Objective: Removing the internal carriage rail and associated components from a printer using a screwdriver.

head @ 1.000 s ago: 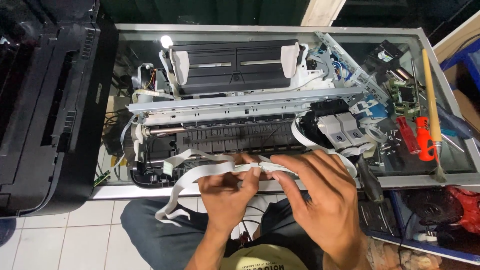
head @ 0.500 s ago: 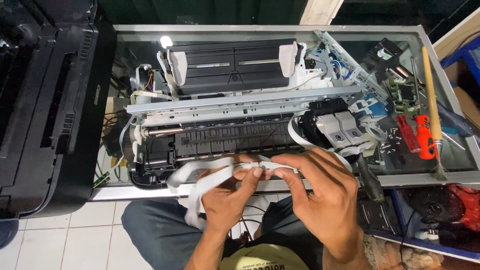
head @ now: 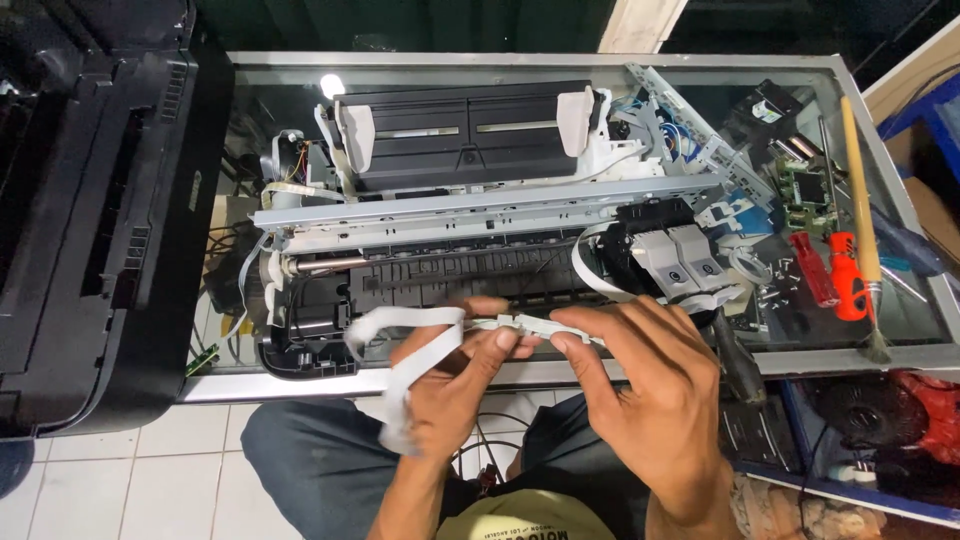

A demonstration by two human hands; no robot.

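Since the earlier frame the white flat ribbon cable (head: 400,340) is drooping lower | left hand (head: 455,385) and right hand (head: 650,390) are pinching its clip (head: 520,323) before the stripped printer (head: 480,220) on the bench (head: 300,380) | judged step: freeing cable; next is needing gentle sliding.

The opened printer frame (head: 480,220) lies on the counter (head: 560,372). A printer casing (head: 90,220) stands to its left; screwdrivers (head: 835,275) and a brush (head: 862,230) lie to its right. Both hands hold a flat ribbon cable (head: 420,325) before the frame's near edge.
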